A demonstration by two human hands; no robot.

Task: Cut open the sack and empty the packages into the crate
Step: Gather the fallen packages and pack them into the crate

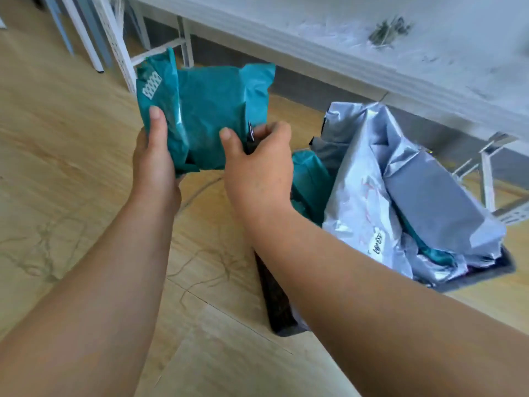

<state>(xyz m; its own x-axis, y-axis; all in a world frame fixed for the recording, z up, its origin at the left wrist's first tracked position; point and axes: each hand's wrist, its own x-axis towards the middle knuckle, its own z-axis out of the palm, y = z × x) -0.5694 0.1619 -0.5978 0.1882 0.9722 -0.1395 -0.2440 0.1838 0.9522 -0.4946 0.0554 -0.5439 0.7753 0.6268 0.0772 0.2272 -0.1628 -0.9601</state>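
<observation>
Wooden floor [71,167], teal package [206,110] gripped between left hand [156,159], right hand [257,170]

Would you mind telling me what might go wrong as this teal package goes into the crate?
The crate is already heaped with grey packages above its rim, so the teal package may slide off onto the floor. The left hand and right hand both grip only its lower edge, so the slick plastic could slip.
</observation>
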